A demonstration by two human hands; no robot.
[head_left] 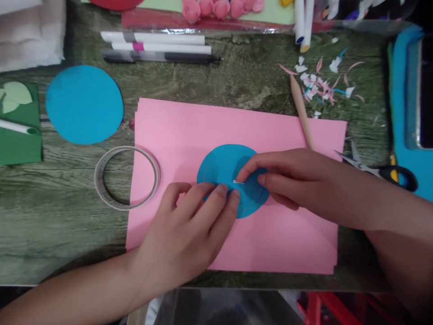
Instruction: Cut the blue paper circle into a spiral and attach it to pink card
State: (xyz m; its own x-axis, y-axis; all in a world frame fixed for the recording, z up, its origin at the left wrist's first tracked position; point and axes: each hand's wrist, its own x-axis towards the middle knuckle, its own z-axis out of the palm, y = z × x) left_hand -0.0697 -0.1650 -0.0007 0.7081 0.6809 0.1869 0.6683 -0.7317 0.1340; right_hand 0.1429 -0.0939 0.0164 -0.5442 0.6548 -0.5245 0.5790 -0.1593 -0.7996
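A blue paper circle (226,164) lies on a stack of pink paper sheets (176,131), with faint curved lines near its rim. My left hand (194,216) rests on the circle's lower left, fingers bent and slightly apart, fingertips pressing on the paper. From the right, my right hand (287,180) reaches over the circle. Its index fingertip touches down beside a small white sliver (238,182) near the middle; the thumb is apart from the index finger and the other fingers are curled under. Whether the sliver is a slit or a separate piece I cannot tell.
A tape roll (98,180) overlaps the pink sheets' left edge. Another blue circle (84,104) lies behind it. Several pens (158,38) lie farther back. A pointed wooden stick (301,108), paper scraps (318,85) and scissors (372,170) are on the right.
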